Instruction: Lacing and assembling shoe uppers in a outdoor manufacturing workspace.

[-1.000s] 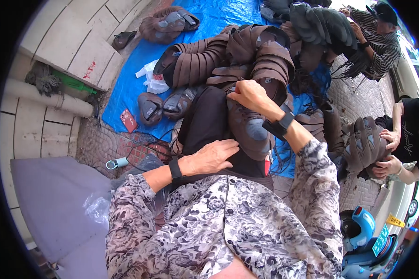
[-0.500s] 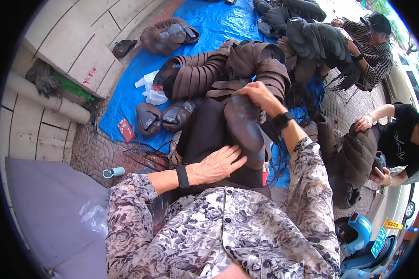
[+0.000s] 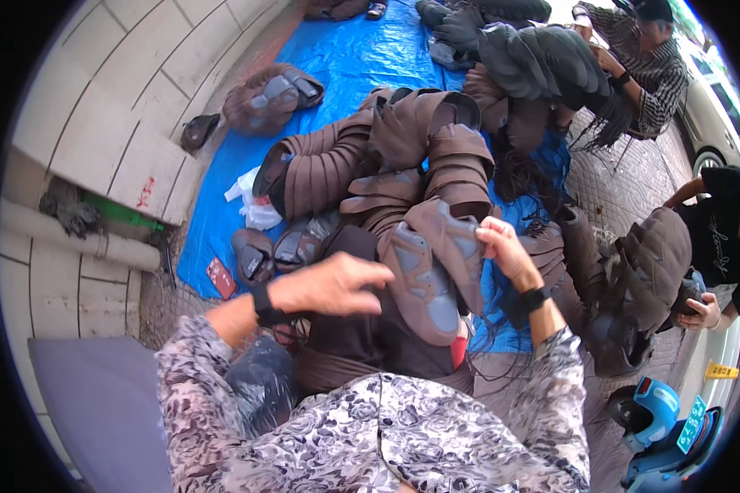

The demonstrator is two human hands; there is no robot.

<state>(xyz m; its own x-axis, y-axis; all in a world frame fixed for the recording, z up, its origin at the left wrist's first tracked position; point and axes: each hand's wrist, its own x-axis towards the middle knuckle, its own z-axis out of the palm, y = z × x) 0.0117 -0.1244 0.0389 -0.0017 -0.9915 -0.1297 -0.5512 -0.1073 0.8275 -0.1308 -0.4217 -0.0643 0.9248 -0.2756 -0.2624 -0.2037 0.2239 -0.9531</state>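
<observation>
Across my lap lie two brown shoe uppers with grey patches. The nearer shoe upper (image 3: 415,287) rests toe toward me, eyelet holes showing. Beside it on the right, my right hand (image 3: 506,251) pinches the edge of a second shoe upper (image 3: 446,240), which hangs tilted and overlaps the first. My left hand (image 3: 333,283) is just left of the nearer upper, fingers stretched out and holding nothing. Beyond my knees, curved stacks of brown shoe uppers (image 3: 329,160) lie nested in one another.
A blue tarp (image 3: 345,45) covers the ground. Left of the stacks are a white plastic bag (image 3: 257,201) and a red phone (image 3: 221,278). Two people handle more uppers at the right, near a blue scooter (image 3: 658,411). A tiled wall (image 3: 123,82) borders the left.
A second upper now shows in my right hand, beside the one on my lap. My left hand has lifted away from my lap and moved left. The view has shifted.
</observation>
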